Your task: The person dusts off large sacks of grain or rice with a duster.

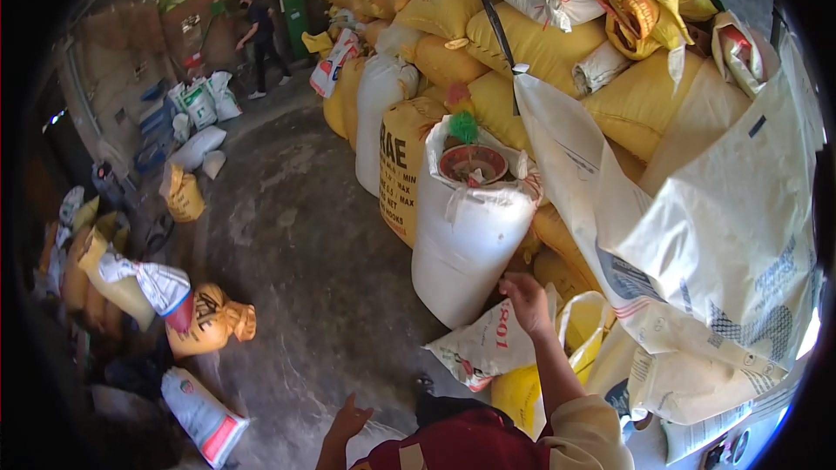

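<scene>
Hovering right hand (pixel 528 303), fingers (pixel 512 285) curled

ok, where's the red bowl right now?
Head view, slightly right of centre: the red bowl sits in the open top of the tall white sack, by the green tuft, up-frame from the right hand.

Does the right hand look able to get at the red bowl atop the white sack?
Probably yes. The right hand is beside the white sack, and the bowl sits uncovered in its open mouth. Nothing visible blocks the way up, though it would likely need to stretch further.
</scene>
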Motion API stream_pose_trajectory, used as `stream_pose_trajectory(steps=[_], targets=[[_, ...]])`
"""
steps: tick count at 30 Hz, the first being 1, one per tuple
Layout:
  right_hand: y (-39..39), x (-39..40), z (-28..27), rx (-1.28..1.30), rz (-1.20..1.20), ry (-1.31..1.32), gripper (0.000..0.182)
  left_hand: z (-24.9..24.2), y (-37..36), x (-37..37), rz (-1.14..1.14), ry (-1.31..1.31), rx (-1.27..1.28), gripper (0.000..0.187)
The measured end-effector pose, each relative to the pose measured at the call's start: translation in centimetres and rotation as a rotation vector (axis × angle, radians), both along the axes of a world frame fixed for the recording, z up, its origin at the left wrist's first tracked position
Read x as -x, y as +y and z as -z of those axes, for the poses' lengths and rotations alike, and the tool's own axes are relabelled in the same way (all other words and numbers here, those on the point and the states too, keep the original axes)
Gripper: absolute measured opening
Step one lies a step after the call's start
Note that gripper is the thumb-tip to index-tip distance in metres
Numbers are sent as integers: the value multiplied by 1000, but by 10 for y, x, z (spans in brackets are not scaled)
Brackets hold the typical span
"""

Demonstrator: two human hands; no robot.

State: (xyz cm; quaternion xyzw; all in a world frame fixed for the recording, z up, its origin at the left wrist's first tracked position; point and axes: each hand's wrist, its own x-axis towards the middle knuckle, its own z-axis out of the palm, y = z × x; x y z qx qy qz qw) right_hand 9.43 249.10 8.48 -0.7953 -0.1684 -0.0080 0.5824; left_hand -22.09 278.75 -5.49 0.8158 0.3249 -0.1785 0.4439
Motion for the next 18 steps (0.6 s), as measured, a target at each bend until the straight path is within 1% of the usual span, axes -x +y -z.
stream_pose_trajectory(steps=[1, 2, 4, 6, 7, 8, 9, 10, 12, 13, 14, 15, 16, 18], targets=[[11, -23, -3, 23, 56, -46, 26, -10, 9, -12, 23, 25, 26, 82], [26, -45, -5, 6, 68, -33, 26, -19, 23, -25, 45, 50, 47, 82], [56, -85, -25, 9, 207, -169, 25, -14, 63, -49, 50, 65, 38, 81], [86, -116, -45, -3, 264, -93, 28, -9, 98, -62, -110, 71, -82, 80], [101, -134, -46, 28, 271, -145, 31, -13, 107, -64, -103, 88, -74, 80], [114, -153, -45, 58, 275, -204, 34, -19, 117, -68, -159, 12, -121, 78], [126, -171, -48, 94, 255, -176, 38, -21, 130, -79, -213, -73, -172, 77], [138, -188, -46, 120, 287, -251, 40, -12, 144, -85, -202, -77, -168, 77], [158, -215, -47, 146, 280, -184, 44, 27, 176, -78, -287, 11, -135, 74], [167, -231, -41, 144, 301, -187, 44, 51, 194, -78, -326, 82, -88, 73], [174, -248, -30, 228, 315, -237, 49, 76, 211, -78, -362, 153, -38, 72], [182, -263, -22, 313, 331, -285, 53, 93, 236, -84, -337, 147, -39, 72], [189, -277, -14, 315, 359, -289, 53, 111, 256, -90, -293, 156, -38, 75], [204, -298, 2, 512, 451, -236, 60, 147, 290, -103, -200, 170, -33, 80]])
